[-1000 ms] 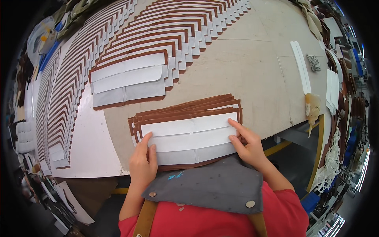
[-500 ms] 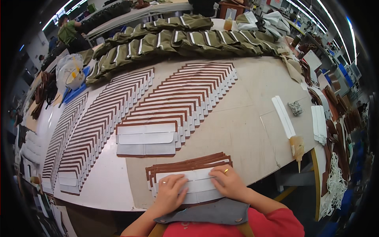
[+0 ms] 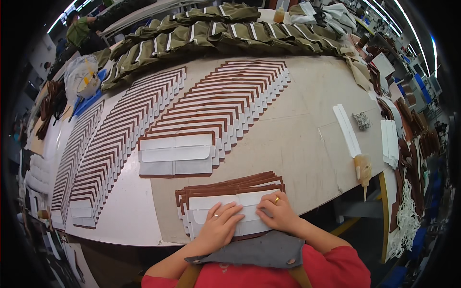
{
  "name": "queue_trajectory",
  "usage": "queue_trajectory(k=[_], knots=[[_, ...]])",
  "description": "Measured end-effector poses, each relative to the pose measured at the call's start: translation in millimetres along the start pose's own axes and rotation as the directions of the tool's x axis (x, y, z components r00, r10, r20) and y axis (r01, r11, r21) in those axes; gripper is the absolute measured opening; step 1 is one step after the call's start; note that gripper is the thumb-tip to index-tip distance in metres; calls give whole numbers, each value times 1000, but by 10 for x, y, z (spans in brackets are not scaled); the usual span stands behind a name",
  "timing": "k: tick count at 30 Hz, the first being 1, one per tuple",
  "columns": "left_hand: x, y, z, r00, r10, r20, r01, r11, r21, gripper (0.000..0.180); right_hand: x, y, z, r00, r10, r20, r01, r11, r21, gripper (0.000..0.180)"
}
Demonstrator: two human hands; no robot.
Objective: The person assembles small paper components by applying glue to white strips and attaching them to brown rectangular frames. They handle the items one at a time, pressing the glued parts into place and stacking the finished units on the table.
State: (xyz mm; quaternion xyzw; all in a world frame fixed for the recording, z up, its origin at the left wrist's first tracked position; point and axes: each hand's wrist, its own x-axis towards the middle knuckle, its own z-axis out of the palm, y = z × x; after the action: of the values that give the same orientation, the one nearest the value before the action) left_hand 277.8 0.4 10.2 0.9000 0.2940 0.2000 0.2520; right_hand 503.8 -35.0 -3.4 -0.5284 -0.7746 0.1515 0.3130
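A low stack of flat brown pieces with white facing (image 3: 204, 201) lies in front of me near the table edge. On the top piece my left hand (image 3: 221, 228) rests with its fingers stretched out and a little spread over the white surface. Beside it, my right hand (image 3: 281, 213) lies on the right half of the same piece, fingers bent and thumb apart from them. A crease runs across the white facing between both hands. The lower edge of the piece is partly hidden by my hands and a grey flap (image 3: 259, 254) at my front.
Long overlapping rows of similar brown-and-white pieces (image 3: 175, 148) fan across the table's left and middle. Folded olive fabric (image 3: 225, 38) lines the back. At right are white strips (image 3: 346, 129), a crumpled wire-like ball (image 3: 361, 121) and an amber glue bottle (image 3: 363, 169) by the edge.
My left hand has slid a little to the right and toward me over the top piece. The right hand has shifted slightly. The whole view has tilted down a little.
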Motion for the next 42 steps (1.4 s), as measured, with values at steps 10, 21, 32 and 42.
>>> queue_trajectory(k=[10,21,32,42], knots=[[94,39,63,993,96,69,-86,987,-133,28,428,14,-3,999,49,2,-49,996,79,22],[42,-9,57,1000,11,24,-3,950,-312,32,678,76,-5,949,129,288,-190,962,197,17],[161,-182,-164,953,-172,-251,208,970,125,37,695,-79,-65,990,-23,141,6,993,120,7],[234,-181,-234,938,-95,-335,150,979,141,17,635,-157,-114,991,-101,85,100,995,14,7]])
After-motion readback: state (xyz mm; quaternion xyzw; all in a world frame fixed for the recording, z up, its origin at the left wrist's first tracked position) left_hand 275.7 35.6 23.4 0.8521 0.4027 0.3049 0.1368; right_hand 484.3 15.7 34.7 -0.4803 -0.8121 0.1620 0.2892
